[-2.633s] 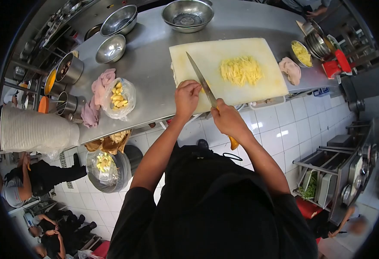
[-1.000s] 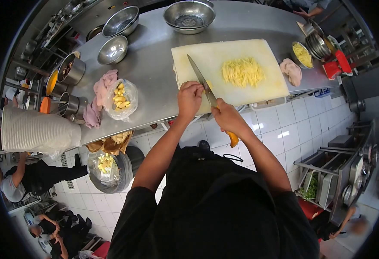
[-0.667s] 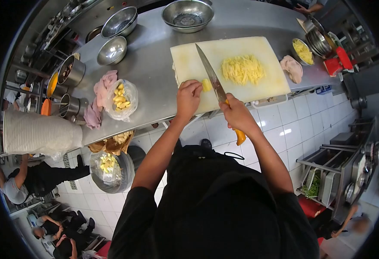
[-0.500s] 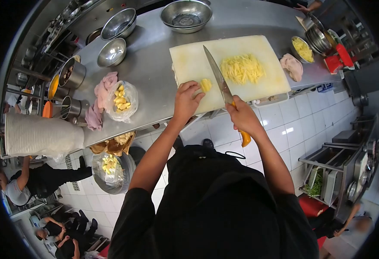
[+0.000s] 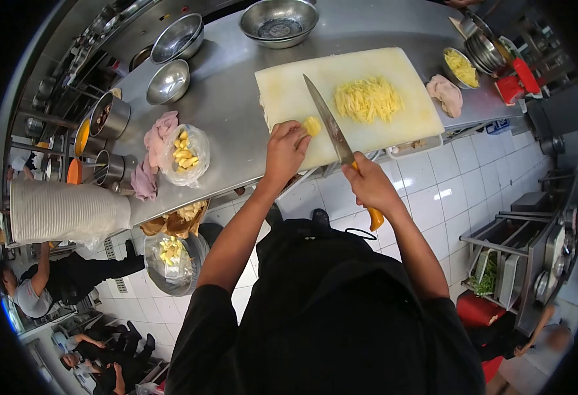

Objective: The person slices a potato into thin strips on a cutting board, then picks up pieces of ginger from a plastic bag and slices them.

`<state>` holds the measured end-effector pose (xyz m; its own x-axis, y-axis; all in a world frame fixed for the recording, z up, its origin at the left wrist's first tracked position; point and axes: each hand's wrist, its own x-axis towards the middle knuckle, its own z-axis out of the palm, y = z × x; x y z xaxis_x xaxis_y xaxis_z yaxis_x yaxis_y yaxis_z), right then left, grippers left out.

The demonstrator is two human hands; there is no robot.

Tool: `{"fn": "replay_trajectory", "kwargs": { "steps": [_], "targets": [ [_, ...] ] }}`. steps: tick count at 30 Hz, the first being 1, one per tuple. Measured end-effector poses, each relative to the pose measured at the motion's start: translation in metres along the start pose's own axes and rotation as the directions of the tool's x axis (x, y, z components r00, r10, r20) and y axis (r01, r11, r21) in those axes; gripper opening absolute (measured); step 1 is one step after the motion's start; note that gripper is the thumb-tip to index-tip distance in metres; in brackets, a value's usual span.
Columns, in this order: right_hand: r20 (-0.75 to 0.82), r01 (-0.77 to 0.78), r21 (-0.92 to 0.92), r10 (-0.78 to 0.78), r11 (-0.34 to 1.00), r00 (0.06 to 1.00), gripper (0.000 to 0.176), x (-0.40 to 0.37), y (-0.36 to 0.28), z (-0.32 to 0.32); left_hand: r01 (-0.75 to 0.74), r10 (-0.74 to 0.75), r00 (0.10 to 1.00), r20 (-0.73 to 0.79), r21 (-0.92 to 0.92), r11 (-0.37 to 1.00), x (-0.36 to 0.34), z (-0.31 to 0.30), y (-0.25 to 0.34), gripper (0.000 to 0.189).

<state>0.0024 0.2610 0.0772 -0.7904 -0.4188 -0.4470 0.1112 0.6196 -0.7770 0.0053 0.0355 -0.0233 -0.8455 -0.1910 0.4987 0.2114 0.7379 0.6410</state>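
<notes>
My right hand (image 5: 372, 181) is closed around the orange handle of a long kitchen knife (image 5: 328, 118). Its blade lies at a slant over the white cutting board (image 5: 289, 74), tip pointing away from me. At the board's near left part, my left hand (image 5: 285, 153) has its fingertips bent against a small stack of pale yellow slices (image 5: 312, 126), which look like peeled ginger. To the right of the blade is a heap of thin yellow shreds (image 5: 368, 99). The knife and the slices are apart.
Left on the steel counter (image 5: 229, 99) are a plastic bag of peeled yellow pieces (image 5: 185, 158), pink cloths (image 5: 145, 179) and a small steel bowl (image 5: 168, 82). A bowl of shreds (image 5: 460, 68) and a pale cloth (image 5: 445, 96) sit right. A bin (image 5: 200, 263) stands below; people are at left.
The knife has shifted slightly left and its blade has turned a little. The yellow slices now show a rounder, flatter face beside my left fingertips. The view has moved slightly.
</notes>
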Motion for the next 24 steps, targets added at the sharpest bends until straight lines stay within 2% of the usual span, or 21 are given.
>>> {"fn": "replay_trajectory", "kwargs": {
  "steps": [3,4,12,16,18,21,24],
  "targets": [
    [0.015,-0.064,-0.013,0.064,0.998,0.998,0.033,-0.002,-0.001,-0.005,-0.040,0.039,0.999,-0.021,-0.024,0.999,0.006,-0.002,0.006,0.017],
    [0.024,-0.095,-0.023,0.096,0.995,0.995,0.033,-0.003,-0.002,-0.006,-0.055,0.055,0.998,0.014,-0.019,0.998,0.009,-0.001,0.004,0.016],
    [-0.047,0.012,-0.134,-0.019,0.991,0.999,0.039,0.003,0.026,0.001,-0.158,0.154,0.952,0.263,-0.005,0.987,0.040,0.007,-0.014,0.016],
    [-0.072,0.042,-0.210,-0.058,0.977,0.996,0.038,0.006,0.035,0.002,-0.115,0.122,0.949,0.290,-0.042,0.992,0.041,0.005,-0.019,0.016],
    [-0.083,0.034,-0.204,-0.052,0.978,0.995,0.034,0.001,0.027,0.000,-0.078,0.094,0.947,0.306,-0.065,0.995,0.043,0.005,-0.019,0.019],
    [-0.090,0.033,-0.207,-0.052,0.978,0.995,0.032,-0.001,0.023,-0.002,-0.106,0.126,0.955,0.268,-0.087,0.991,0.045,0.000,-0.015,0.032],
    [-0.079,0.017,-0.216,-0.035,0.976,0.996,0.032,0.000,0.024,-0.003,-0.126,0.143,0.927,0.347,-0.071,0.989,0.047,-0.004,-0.006,0.045]
  ]
}}
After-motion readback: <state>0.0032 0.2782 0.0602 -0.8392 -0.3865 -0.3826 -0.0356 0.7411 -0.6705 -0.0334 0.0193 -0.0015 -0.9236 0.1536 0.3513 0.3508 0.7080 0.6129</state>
